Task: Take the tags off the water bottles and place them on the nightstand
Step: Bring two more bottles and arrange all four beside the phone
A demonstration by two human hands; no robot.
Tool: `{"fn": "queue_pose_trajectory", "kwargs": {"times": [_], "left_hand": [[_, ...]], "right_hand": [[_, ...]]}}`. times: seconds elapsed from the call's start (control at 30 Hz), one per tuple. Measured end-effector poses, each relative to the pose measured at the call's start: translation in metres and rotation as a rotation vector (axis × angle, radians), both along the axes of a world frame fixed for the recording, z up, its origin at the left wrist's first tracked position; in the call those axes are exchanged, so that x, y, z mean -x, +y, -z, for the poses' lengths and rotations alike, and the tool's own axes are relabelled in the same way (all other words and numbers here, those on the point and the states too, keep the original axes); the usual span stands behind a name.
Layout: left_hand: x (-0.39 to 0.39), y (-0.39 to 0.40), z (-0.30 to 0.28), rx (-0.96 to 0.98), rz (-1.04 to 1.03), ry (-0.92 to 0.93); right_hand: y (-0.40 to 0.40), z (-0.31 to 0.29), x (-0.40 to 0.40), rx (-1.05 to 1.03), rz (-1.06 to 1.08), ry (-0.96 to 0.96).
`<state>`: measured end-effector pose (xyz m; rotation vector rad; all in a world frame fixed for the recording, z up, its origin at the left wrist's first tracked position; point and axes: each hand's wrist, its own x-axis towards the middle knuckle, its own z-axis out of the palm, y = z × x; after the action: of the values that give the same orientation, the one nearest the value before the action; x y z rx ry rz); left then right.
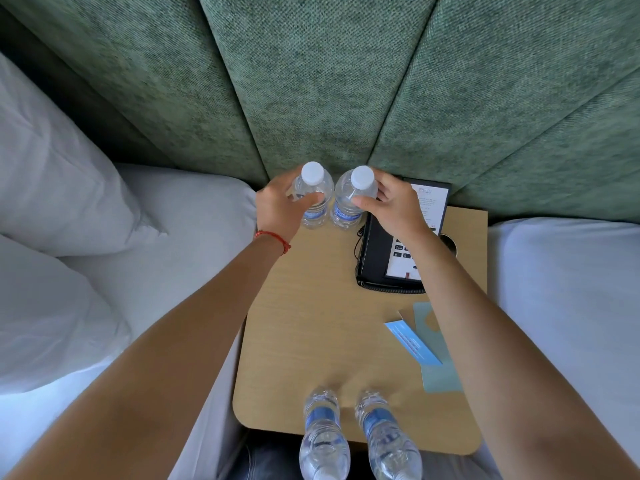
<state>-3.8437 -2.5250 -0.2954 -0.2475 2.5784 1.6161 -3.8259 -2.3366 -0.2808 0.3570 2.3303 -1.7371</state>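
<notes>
Grip: I hold one far bottle [313,195] in my left hand [277,206], its neighbour [351,199] in my right hand [394,206].
Nightstand [311,323]: tags [420,344] near right.

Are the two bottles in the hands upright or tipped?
Upright: both bottles stand on the nightstand, caps up, each gripped by a hand.

Black telephone [388,258] at my right, below green padded headboard [311,81]. White pillows [52,202] far left of telephone, on my bed [194,216]. Second white bed [568,289] right of telephone.
</notes>
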Motion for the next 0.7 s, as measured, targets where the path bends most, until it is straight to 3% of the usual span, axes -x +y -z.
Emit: {"fn": "queue_pose_trajectory", "kwargs": {"times": [0.7], "left_hand": [[-0.0036,0.0003,0.0024,-0.062,-0.017,0.009]], "right_hand": [[0.0005,0.0072,0.0,-0.039,-0.055,0.004]]}}
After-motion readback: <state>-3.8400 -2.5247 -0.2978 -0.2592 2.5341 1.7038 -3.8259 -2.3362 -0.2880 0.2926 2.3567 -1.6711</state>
